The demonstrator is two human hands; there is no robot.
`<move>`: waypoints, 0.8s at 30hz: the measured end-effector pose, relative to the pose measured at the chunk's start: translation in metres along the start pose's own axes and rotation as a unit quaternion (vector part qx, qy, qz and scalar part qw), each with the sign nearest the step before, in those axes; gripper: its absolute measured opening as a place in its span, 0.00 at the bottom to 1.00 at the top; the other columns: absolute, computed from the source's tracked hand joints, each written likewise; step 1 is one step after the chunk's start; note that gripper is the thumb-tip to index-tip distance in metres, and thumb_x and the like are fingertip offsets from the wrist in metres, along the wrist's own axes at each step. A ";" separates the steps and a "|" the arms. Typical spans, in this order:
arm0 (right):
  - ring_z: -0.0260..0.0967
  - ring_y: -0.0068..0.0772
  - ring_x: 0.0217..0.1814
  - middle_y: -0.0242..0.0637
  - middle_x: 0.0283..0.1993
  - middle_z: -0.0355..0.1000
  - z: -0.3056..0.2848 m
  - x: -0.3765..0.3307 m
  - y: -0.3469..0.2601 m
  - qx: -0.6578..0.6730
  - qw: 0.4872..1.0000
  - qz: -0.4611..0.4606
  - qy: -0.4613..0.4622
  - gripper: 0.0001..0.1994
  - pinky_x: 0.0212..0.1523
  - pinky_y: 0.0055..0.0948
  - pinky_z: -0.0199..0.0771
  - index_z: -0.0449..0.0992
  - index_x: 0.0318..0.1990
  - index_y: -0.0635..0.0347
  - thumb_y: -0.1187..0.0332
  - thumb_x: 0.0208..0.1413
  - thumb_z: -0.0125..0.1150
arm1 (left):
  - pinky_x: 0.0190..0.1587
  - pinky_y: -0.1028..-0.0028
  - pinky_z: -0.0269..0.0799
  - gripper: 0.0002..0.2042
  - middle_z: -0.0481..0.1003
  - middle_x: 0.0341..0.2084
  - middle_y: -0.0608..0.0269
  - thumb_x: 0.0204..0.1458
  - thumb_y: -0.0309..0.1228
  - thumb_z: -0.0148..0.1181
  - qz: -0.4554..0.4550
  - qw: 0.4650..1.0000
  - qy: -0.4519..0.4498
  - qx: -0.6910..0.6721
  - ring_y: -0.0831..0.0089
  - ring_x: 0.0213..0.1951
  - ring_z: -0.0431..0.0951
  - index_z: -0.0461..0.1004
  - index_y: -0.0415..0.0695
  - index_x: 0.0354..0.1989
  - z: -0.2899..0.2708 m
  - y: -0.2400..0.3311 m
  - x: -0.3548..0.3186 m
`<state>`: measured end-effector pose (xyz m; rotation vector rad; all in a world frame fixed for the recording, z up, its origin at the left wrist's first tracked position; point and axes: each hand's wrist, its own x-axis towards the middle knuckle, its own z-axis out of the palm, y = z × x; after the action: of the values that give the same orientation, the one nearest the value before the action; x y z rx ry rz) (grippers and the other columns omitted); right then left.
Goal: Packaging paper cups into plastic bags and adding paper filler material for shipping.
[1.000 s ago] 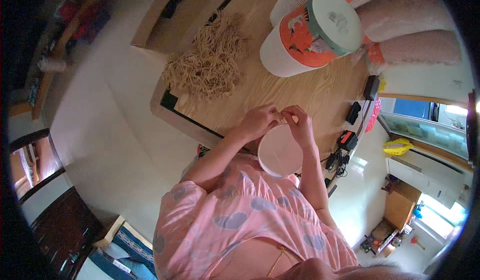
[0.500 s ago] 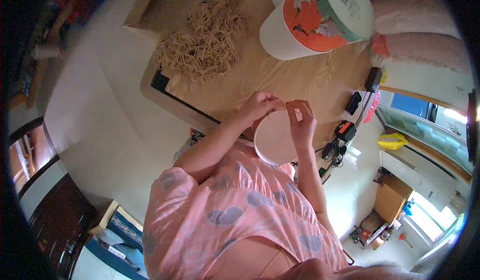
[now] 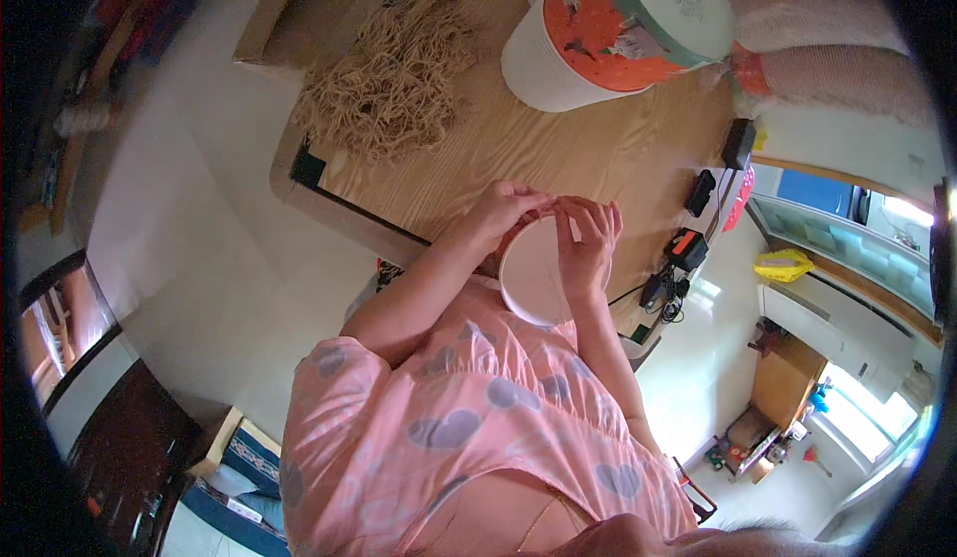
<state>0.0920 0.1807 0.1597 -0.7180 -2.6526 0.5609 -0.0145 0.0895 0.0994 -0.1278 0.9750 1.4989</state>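
White paper cup [image 3: 533, 273] sat mid-frame at the wooden table's [image 3: 598, 148] near edge; left hand [image 3: 498, 213] and right hand [image 3: 586, 243] both pinched its rim.

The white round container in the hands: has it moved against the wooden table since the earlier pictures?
Cannot tell: the white round container sits at the wooden table near edge throughout; the camera itself shifts.

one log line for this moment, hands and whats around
left hand: on rim of white round lid | right hand: fingers on lid top | table: pile of rubber bands, stacked paper tubs
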 end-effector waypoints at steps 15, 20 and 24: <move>0.69 0.39 0.46 0.38 0.41 0.73 0.003 -0.007 0.007 0.070 0.997 -0.018 -0.024 0.12 0.58 0.42 0.58 0.77 0.41 0.57 0.78 0.49 0.55 | 0.38 0.78 0.73 0.08 0.78 0.30 0.63 0.51 0.28 0.56 -0.024 0.997 -0.048 -0.053 0.75 0.32 0.77 0.76 0.40 0.37 -0.013 -0.007 0.009; 0.69 0.39 0.47 0.37 0.41 0.73 0.000 -0.004 0.010 0.090 0.995 0.011 -0.039 0.13 0.59 0.42 0.56 0.74 0.45 0.56 0.76 0.50 0.54 | 0.37 0.79 0.71 0.07 0.77 0.26 0.66 0.49 0.28 0.59 0.044 0.997 0.001 0.069 0.79 0.31 0.75 0.78 0.41 0.35 -0.010 -0.005 0.009; 0.70 0.37 0.47 0.34 0.37 0.75 -0.005 0.005 0.009 0.104 0.989 0.061 -0.084 0.15 0.59 0.42 0.55 0.70 0.49 0.56 0.72 0.51 0.56 | 0.37 0.78 0.70 0.07 0.77 0.26 0.66 0.48 0.29 0.61 0.118 0.961 0.043 0.245 0.80 0.30 0.74 0.78 0.41 0.33 -0.005 0.005 0.002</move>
<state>0.0938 0.1920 0.1604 -0.8041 -2.6589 0.9564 -0.0220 0.0884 0.0976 0.2909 1.4443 1.4280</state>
